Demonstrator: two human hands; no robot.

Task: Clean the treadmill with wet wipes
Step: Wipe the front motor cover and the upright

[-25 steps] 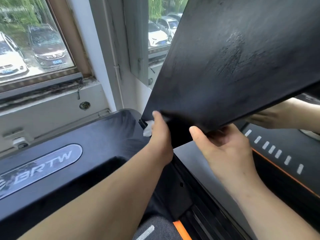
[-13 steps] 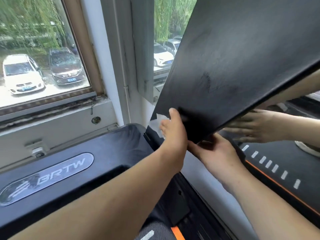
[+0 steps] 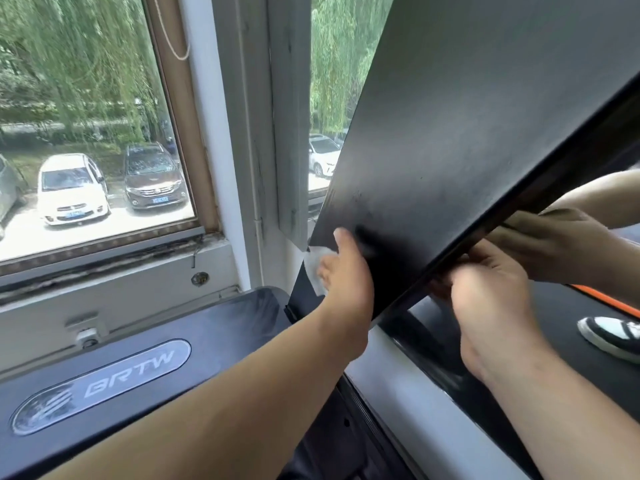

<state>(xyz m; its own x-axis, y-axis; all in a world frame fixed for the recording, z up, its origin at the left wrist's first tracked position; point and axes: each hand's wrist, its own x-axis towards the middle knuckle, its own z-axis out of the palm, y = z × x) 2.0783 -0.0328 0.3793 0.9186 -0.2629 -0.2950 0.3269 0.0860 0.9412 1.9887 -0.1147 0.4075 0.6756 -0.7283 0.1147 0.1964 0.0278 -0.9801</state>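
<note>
Bright daylight through the window (image 3: 97,133), pavement slightly blown out. Dark treadmill panel (image 3: 485,133) shades the right hand (image 3: 491,299), whose fingers are motion-blurred. Wide-angle bending at edges.

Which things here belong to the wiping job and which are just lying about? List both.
Job: wet wipe, held by the left hand against the raised black panel; right hand gripping the panel's lower edge; treadmill cover.
Lying about: shoe, far right; parked cars outside; blind cord.

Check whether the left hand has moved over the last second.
Yes: the left hand rose with the black panel, from beside the treadmill housing rim to above it.
</note>
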